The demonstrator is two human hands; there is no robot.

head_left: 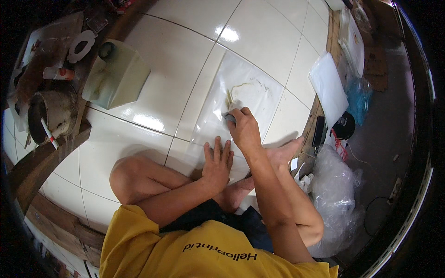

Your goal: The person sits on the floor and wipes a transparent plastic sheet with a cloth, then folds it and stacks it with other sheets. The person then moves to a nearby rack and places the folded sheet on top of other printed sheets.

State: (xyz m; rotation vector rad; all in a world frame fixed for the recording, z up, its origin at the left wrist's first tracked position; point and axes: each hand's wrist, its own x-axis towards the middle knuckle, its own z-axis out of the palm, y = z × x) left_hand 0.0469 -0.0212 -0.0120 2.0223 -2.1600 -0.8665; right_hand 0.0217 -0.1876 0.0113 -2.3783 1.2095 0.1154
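A translucent plastic sheet lies on the tiled floor before my crossed legs. Toward its far part a brownish wet smear makes a curved line, with small dark specks to its right. My left hand presses flat on the sheet's near part, fingers spread. My right hand is closed over the sheet's middle, at the near end of the smear. Between its thumb and fingers is a small grey piece, mostly covered; whether it is a cloth or a scraper I cannot tell.
A translucent jerrycan with a dark cap stands at the left, near a stained round can holding a stick. Along the right lie white plastic sheets, a blue plastic bag and a clear plastic bundle. My bare foot rests beside the sheet.
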